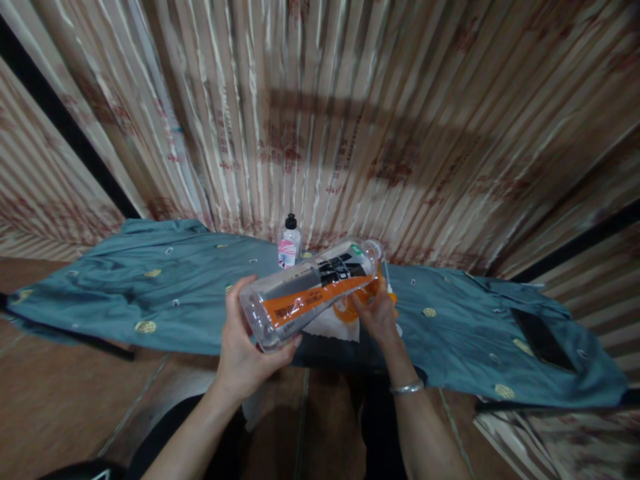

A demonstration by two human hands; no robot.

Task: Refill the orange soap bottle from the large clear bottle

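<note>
A large clear plastic bottle (pixel 300 293) with an orange, black and white label is tilted in front of me, its neck pointing up and to the right. My left hand (pixel 250 340) is wrapped around its base. Near the neck, my right hand (pixel 383 313) grips the bottle, with most of its fingers hidden behind it. Behind that hand shows an orange object (pixel 345 311), partly covered, whose kind I cannot make out. A piece of white paper (pixel 333 328) lies beneath it on the cloth.
A small clear bottle with a black cap and pink label (pixel 289 247) stands at the back of the bench, which is draped in a green-blue patterned cloth (pixel 195 287). A dark phone (pixel 543 339) lies at the right. A pleated curtain (pixel 320 120) hangs close behind.
</note>
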